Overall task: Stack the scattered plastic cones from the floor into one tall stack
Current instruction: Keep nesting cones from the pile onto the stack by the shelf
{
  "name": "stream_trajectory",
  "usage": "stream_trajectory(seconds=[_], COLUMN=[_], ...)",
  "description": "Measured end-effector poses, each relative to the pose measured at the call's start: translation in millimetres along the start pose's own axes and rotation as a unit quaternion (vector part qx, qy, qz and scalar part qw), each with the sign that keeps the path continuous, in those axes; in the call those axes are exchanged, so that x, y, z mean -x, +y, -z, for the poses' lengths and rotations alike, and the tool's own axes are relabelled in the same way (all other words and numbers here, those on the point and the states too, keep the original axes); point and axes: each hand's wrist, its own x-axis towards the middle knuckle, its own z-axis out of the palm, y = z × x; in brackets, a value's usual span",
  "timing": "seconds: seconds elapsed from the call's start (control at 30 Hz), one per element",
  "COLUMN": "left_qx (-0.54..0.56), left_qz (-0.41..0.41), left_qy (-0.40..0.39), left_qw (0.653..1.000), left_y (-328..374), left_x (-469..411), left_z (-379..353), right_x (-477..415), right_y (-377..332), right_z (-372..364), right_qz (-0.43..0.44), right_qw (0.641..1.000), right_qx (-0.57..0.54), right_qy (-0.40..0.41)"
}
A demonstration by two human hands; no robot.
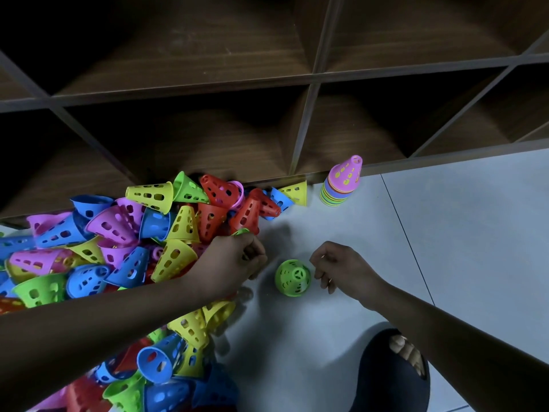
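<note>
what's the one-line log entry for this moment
left hand: grips green cone at pile | right hand: empty, beside upright green cone | stack: pink-topped, by shelf

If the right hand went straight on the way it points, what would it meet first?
Probably the lone green cone standing on the floor, close beside the right hand; height is unclear.
</note>
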Motion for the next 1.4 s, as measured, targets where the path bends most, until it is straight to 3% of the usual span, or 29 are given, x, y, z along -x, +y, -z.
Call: stream_trajectory(seconds=[0.3,0.5,0.77,1.07,1.23,1.4], left_qx=[-0.145,-0.193,-0.227,-0.193,-0.118,-0.031], left_qz=[-0.073,-0.046,-0.006,-0.035,-0.065,-0.115], left_qy=[0.1,0.099,0.078,0.077,0.073,0.097], left_qw=[0.982,0.975,0.971,0.978,0.988,0.988], left_y=[-18.7,-21.4,-25.8,-28.7,-22.7,11.3], left_x=[-13.3,-19.2,-24.4,-22.9,-14.8,-3.8], left_z=[21.6,21.1,19.9,19.8,22.5,18.3], right_x=[-45.6,-87.9,-113.1,-114.7,-74.0,-21.8], right_y=[-25.3,-48.2,-54.6,-34.0,-28.0,-30.1], right_z=[4.0,5.7,0.1,2.7,7.7,12.4], right_qz=[0.019,0.023,0.027,0.09,0.096,0.058], right_qw=[0.997,0.988,0.984,0.96,0.956,0.956], right_qx=[0.048,0.025,0.069,0.148,0.04,-0.174], right_qy=[0.061,0.151,0.16,0.218,0.276,0.227])
